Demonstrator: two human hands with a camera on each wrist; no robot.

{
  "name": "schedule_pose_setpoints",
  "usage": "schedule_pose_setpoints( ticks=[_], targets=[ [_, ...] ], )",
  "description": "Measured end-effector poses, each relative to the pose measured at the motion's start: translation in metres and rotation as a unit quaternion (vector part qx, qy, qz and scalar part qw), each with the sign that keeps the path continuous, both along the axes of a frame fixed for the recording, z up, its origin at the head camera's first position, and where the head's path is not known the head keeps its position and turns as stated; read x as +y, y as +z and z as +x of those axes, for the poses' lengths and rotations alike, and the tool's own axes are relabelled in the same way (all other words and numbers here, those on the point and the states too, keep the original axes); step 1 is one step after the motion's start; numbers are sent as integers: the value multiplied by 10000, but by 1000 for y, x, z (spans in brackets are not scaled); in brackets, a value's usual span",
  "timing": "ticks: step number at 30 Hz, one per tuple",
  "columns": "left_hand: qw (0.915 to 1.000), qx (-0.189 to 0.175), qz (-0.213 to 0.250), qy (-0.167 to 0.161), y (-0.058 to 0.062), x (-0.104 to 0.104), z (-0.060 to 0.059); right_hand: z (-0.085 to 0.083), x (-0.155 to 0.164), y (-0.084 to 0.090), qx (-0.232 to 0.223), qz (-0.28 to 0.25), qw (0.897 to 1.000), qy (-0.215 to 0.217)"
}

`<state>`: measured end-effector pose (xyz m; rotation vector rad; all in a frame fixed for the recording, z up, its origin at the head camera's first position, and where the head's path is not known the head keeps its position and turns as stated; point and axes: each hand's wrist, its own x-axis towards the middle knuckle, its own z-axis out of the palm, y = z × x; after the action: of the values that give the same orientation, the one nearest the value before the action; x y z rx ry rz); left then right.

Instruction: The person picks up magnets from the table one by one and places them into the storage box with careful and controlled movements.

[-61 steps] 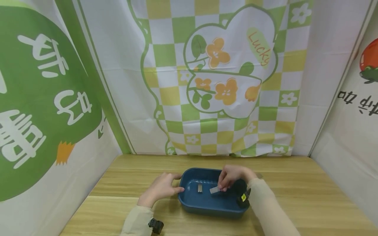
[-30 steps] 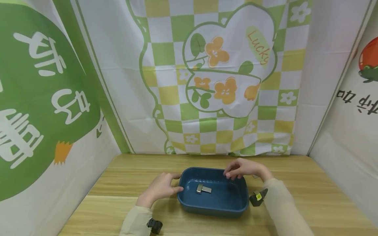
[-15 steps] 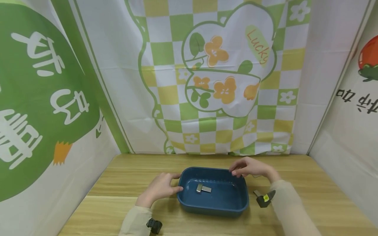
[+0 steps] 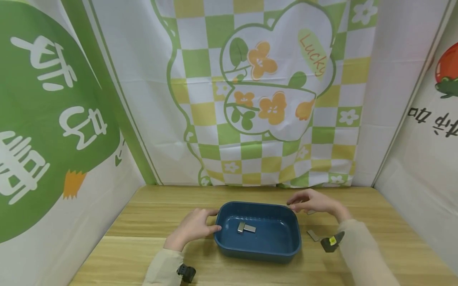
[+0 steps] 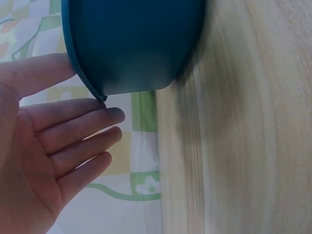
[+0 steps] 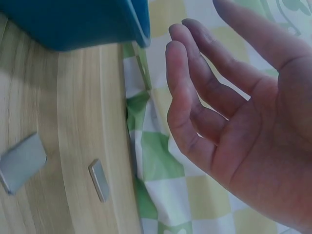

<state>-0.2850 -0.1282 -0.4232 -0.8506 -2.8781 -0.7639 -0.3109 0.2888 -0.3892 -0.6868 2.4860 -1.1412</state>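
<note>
From head height, the widest view looks forward and down across a wooden table (image 4: 358,214) to the patterned backdrop (image 4: 272,91), taking in both arms and a blue tray (image 4: 257,254). The left wrist camera sits close beside the left hand (image 5: 44,146), turned sideways, with the tray's outer wall filling its top. The right wrist camera, equally near, looks past the right hand (image 6: 243,126) at the tray's corner and two small metal pieces (image 6: 22,163) on the wood. All three views share the tray, table and backdrop.

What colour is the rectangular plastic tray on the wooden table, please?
The rectangular plastic tray is dark blue, inside and out; the head view shows it best.
</note>
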Motion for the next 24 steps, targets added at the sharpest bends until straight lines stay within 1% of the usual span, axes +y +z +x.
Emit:
schedule_pose_setpoints(
  ticks=[5,9,17,24],
  targets=[
    [10000,26,-41,16,0,-1,0,1,8,0,-124,-187,9997,-64],
    [10000,4,-37,17,0,-1,-1,0,16,-2,-113,-293,9995,-51],
    [9999,15,-95,67,-1,-1,-1,-5,31,-10,153,-1,9994,-308],
    [9999,20,-100,63,-1,-1,-1,-7,39,-16,249,71,9989,-395]
  ],
)
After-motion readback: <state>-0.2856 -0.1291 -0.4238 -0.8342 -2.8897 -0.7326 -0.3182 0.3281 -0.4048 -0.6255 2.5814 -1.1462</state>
